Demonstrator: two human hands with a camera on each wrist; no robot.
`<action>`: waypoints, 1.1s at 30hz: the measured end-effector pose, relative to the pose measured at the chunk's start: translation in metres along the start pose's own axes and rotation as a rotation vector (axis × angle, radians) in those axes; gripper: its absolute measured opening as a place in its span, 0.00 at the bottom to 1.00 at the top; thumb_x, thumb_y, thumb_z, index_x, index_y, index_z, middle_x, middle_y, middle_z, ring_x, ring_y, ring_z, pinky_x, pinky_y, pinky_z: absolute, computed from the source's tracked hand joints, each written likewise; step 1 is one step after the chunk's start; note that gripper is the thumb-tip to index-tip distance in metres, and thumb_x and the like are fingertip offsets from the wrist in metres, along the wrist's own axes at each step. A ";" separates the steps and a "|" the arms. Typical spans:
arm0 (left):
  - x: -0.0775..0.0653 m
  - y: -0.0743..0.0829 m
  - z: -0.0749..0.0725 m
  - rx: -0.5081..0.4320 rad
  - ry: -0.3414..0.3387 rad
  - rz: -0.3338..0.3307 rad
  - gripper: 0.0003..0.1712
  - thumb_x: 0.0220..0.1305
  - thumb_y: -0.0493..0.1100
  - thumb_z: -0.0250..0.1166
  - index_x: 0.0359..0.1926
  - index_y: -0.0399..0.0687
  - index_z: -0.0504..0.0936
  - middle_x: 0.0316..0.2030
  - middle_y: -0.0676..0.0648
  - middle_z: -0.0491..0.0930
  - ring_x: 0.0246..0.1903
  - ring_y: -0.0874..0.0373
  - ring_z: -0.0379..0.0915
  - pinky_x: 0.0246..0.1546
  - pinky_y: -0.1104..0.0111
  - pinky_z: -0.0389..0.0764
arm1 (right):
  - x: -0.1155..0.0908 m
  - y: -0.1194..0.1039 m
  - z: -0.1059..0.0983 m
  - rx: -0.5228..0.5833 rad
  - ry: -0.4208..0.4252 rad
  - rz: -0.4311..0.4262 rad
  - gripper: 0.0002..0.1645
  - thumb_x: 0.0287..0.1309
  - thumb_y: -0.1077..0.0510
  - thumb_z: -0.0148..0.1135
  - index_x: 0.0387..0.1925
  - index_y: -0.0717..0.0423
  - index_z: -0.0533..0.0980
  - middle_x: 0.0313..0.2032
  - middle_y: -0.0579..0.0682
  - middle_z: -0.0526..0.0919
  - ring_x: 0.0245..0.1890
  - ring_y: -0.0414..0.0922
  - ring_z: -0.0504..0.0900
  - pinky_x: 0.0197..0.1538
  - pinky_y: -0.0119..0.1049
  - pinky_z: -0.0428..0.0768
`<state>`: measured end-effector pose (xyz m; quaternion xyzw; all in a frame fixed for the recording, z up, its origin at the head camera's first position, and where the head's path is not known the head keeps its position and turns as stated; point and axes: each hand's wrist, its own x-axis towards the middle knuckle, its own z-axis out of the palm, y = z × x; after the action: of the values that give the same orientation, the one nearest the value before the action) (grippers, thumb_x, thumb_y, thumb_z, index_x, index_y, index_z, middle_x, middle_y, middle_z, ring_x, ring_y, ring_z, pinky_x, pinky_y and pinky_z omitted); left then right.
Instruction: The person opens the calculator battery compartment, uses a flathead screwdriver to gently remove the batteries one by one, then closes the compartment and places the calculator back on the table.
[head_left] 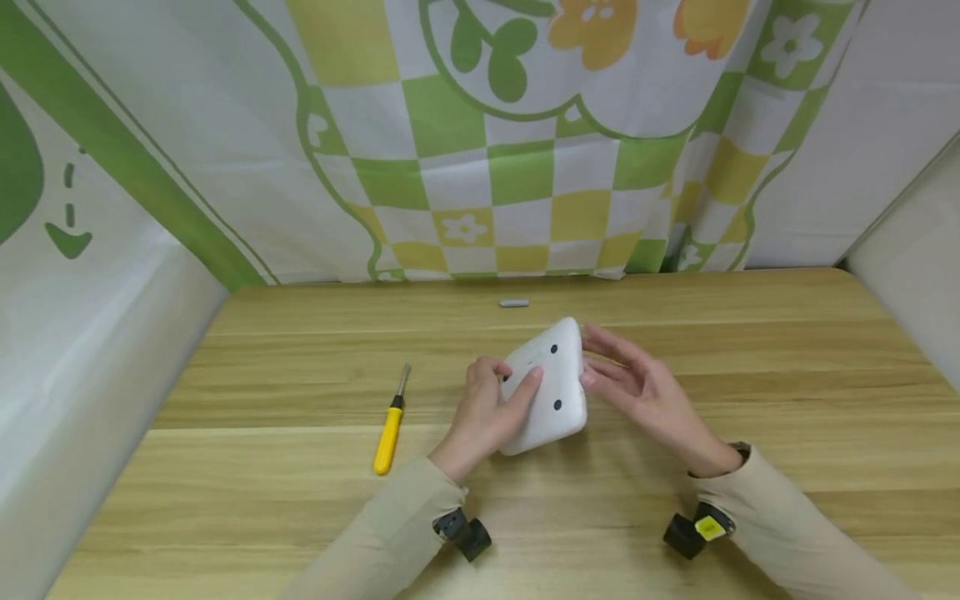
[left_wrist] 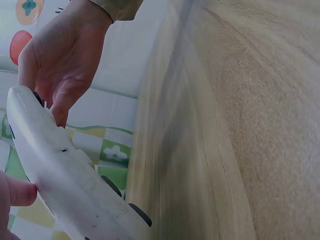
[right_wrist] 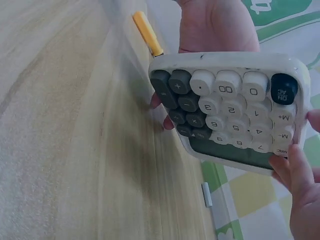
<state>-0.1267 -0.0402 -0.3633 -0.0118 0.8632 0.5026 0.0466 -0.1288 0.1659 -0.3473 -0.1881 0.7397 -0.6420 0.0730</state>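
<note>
A white calculator is held tilted above the table, its back with dark round feet turned up in the head view. The right wrist view shows its front, with white and dark keys and a dark green display strip. My left hand grips one side, the thumb lying across the back. At the opposite edge, my right hand pinches the calculator, its thumb at the rim and its fingers on the key side. In the left wrist view the right hand is beyond the calculator's edge.
A screwdriver with a yellow handle lies on the wooden table, left of the hands. A small grey stick-like piece lies near the table's back edge. Behind hangs a green and yellow checked curtain.
</note>
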 end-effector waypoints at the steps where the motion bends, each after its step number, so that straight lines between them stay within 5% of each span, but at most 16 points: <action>1: 0.000 0.000 0.000 -0.003 0.005 0.000 0.25 0.66 0.56 0.57 0.48 0.38 0.67 0.48 0.37 0.67 0.42 0.47 0.69 0.42 0.58 0.75 | 0.000 0.000 0.000 -0.012 -0.002 0.015 0.36 0.66 0.61 0.57 0.71 0.62 0.56 0.68 0.60 0.63 0.62 0.42 0.72 0.57 0.28 0.74; 9: -0.001 0.003 0.000 -0.020 0.002 -0.001 0.25 0.66 0.55 0.57 0.47 0.37 0.66 0.47 0.37 0.65 0.40 0.48 0.68 0.40 0.59 0.74 | 0.001 0.005 -0.003 -0.076 -0.022 -0.011 0.31 0.69 0.58 0.51 0.71 0.53 0.59 0.67 0.57 0.66 0.60 0.37 0.72 0.55 0.28 0.76; 16: -0.001 0.006 0.000 -0.056 -0.023 -0.017 0.27 0.66 0.58 0.57 0.47 0.37 0.66 0.46 0.37 0.65 0.39 0.49 0.67 0.36 0.63 0.74 | 0.000 0.005 0.000 0.059 -0.057 0.000 0.33 0.73 0.59 0.44 0.73 0.61 0.49 0.65 0.70 0.64 0.54 0.33 0.77 0.52 0.33 0.80; 23: -0.002 0.008 -0.001 -0.124 -0.072 -0.026 0.32 0.64 0.63 0.55 0.46 0.36 0.64 0.46 0.38 0.65 0.39 0.52 0.67 0.33 0.68 0.71 | -0.002 0.005 0.004 0.039 -0.057 0.084 0.29 0.72 0.54 0.46 0.67 0.68 0.60 0.65 0.66 0.66 0.54 0.32 0.76 0.54 0.30 0.77; 33: -0.003 0.014 0.001 -0.228 -0.125 -0.074 0.38 0.64 0.69 0.50 0.50 0.37 0.63 0.47 0.37 0.67 0.43 0.50 0.69 0.37 0.66 0.73 | 0.002 0.004 0.013 0.177 -0.227 0.191 0.38 0.75 0.43 0.35 0.71 0.67 0.51 0.71 0.65 0.56 0.69 0.57 0.58 0.65 0.52 0.68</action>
<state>-0.1251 -0.0327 -0.3508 -0.0176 0.7949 0.5951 0.1173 -0.1272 0.1537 -0.3528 -0.1812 0.6818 -0.6694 0.2328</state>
